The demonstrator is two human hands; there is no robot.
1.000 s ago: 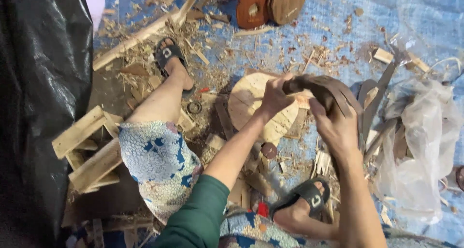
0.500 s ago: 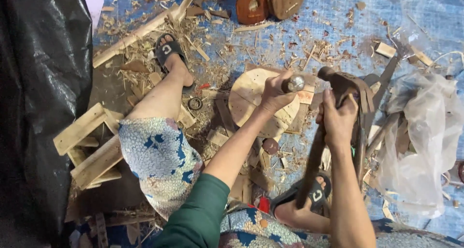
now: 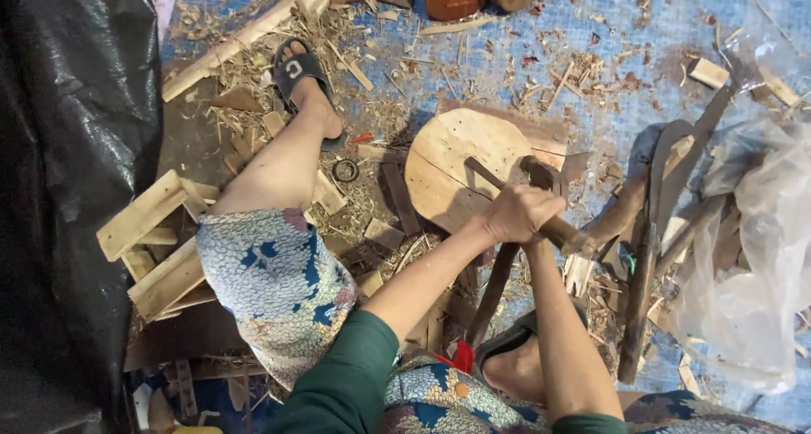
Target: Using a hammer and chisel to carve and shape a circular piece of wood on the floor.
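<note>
Both hands now clasped together, left hand (image 3: 515,214) and right hand (image 3: 541,223) each in closed grip on dark wooden piece (image 3: 564,231), lowered onto round wooden block's (image 3: 456,159) five-o'clock edge, earlier held apart and higher

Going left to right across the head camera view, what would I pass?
Black plastic sheet → pale wooden frame → sandalled foot → round wooden block → clasped hands gripping a dark wooden tool handle → clear plastic bag.
</note>
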